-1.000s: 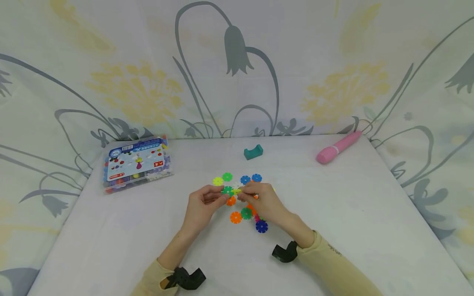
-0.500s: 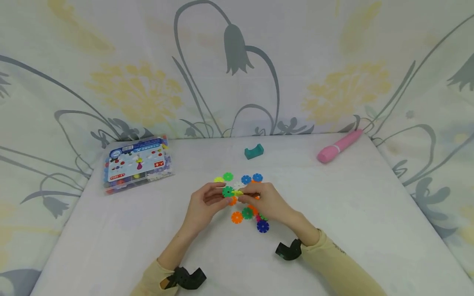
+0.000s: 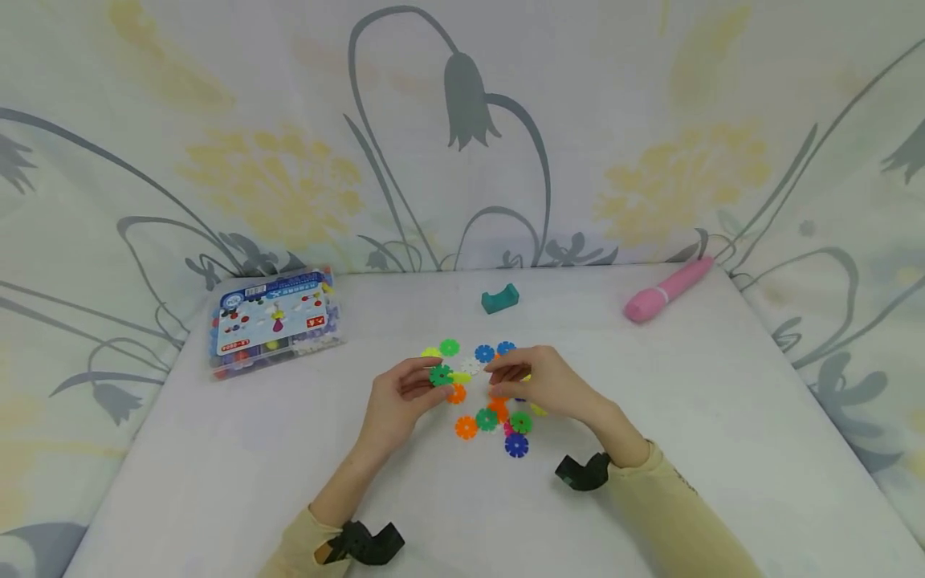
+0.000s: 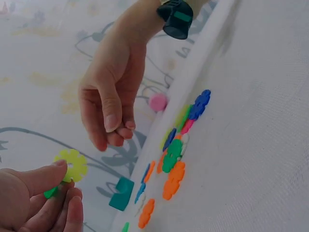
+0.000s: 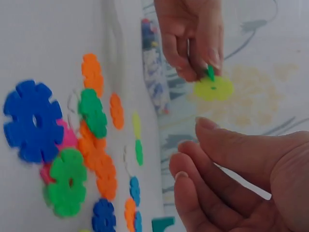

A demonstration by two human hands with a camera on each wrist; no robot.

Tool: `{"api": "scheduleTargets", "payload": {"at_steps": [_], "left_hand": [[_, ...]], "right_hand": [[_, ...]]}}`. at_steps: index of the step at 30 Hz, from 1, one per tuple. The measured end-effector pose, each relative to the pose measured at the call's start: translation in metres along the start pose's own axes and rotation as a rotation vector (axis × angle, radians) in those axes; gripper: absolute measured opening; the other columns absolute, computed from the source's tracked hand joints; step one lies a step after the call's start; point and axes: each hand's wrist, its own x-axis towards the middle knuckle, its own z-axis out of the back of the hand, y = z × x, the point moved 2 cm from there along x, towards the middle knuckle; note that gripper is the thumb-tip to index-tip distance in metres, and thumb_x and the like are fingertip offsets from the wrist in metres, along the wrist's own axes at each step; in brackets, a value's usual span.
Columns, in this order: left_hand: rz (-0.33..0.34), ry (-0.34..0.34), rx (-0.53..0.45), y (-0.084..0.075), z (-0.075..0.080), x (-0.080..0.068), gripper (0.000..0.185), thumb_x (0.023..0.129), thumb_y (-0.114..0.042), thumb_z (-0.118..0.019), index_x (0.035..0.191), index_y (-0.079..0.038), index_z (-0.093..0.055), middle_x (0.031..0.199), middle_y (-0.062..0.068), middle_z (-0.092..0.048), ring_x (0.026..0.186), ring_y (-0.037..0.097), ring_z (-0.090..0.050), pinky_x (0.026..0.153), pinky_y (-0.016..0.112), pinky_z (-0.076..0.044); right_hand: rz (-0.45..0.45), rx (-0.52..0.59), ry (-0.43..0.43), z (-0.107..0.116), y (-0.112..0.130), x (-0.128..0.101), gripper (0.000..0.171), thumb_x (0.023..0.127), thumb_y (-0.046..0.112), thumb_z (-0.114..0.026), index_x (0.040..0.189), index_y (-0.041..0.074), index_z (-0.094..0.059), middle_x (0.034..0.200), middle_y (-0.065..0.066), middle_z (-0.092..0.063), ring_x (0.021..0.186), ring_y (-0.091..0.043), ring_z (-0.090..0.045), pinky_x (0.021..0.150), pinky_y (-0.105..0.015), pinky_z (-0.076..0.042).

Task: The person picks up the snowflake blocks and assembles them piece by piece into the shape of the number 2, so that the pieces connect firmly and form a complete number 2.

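My left hand (image 3: 432, 380) pinches a green snowflake disc (image 3: 440, 375) with a yellow disc (image 4: 72, 165) slotted into it, held just above the white table (image 3: 694, 417). The right wrist view shows the same pair, yellow disc (image 5: 214, 88) under the left hand (image 5: 198, 63). A short gap to the right, my right hand (image 3: 507, 376) hovers with fingers loosely curled and nothing in them; the right hand (image 4: 113, 130) looks empty from the left wrist too. Several loose discs lie below both hands: orange (image 3: 466, 426), green (image 3: 486, 418), dark blue (image 3: 516, 445).
A clear box of pieces (image 3: 275, 321) sits at the table's back left. A teal block (image 3: 500, 298) is at back centre and a pink pen-shaped object (image 3: 668, 289) at back right. More discs (image 3: 484, 353) lie beyond the hands. Flowered cloth surrounds the table.
My right hand has let go of the yellow disc and drawn away to the right. The left hand keeps the joined green and yellow discs in place.
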Motion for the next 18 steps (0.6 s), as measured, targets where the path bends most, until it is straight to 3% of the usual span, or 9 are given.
{"api": "scheduleTargets", "payload": {"at_steps": [9,18], "left_hand": [[0.036,-0.019,-0.036,-0.003,0.002,0.000,0.047,0.085,-0.008,-0.079,0.128,-0.003,-0.063,0.109,0.015,-0.072,0.095,0.023,-0.071,0.084,0.023,-0.057],[0.034,-0.018,-0.016,0.000,0.000,0.000,0.045,0.085,-0.010,-0.080,0.126,0.000,-0.066,0.110,0.013,-0.070,0.097,0.022,-0.069,0.085,0.021,-0.056]], "right_hand": [[-0.256,-0.058,-0.084,0.039,-0.025,-0.007,0.030,0.090,0.014,-0.075,0.115,-0.002,-0.071,0.095,-0.007,-0.072,0.085,-0.018,-0.065,0.081,-0.032,-0.054],[-0.357,-0.142,-0.043,0.034,-0.051,-0.005,0.027,0.085,0.011,-0.078,0.110,0.001,-0.072,0.086,-0.006,-0.063,0.080,-0.020,-0.055,0.076,-0.030,-0.048]]}}
